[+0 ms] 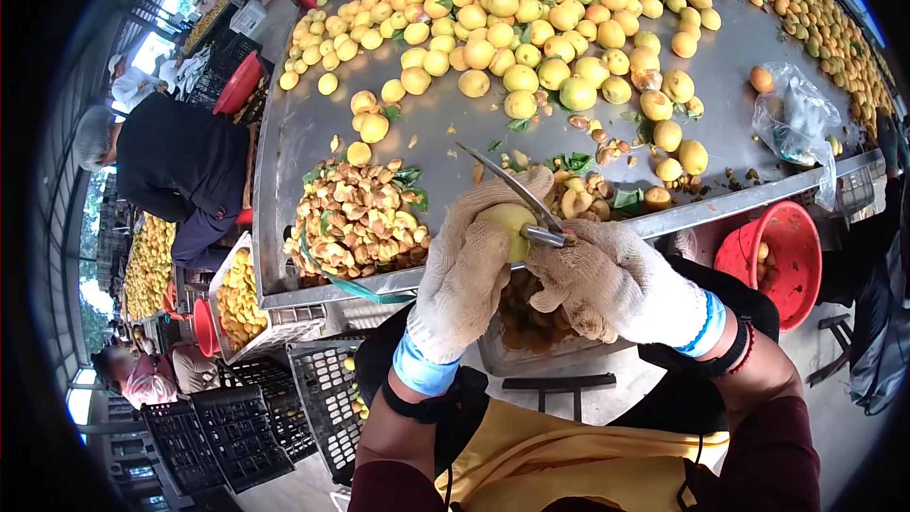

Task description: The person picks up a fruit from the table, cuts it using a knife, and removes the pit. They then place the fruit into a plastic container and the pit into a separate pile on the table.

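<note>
My left hand (460, 270), in a whitish knit glove, is closed around a pale yellow peach (513, 228). A knife (509, 182) is gripped in my gloved right hand (616, 275), its blade pointing up and left across the front of the fruit. Both hands meet above the near edge of a metal table (379, 114). Left of them on the table lies a heap of brownish-orange cut pieces (355, 213). Just beyond the hands are more pieces and green leaves (573, 163). Below the hands, partly hidden, a container (502, 356) holds more fruit.
Many yellow peaches (521, 5) cover the table's far side. A clear plastic bag (796, 123) lies at right. A red bucket (773, 261) with fruit stands on the floor at right. Black crates (237, 436) are at lower left. A person in dark clothes (180, 147) bends at left.
</note>
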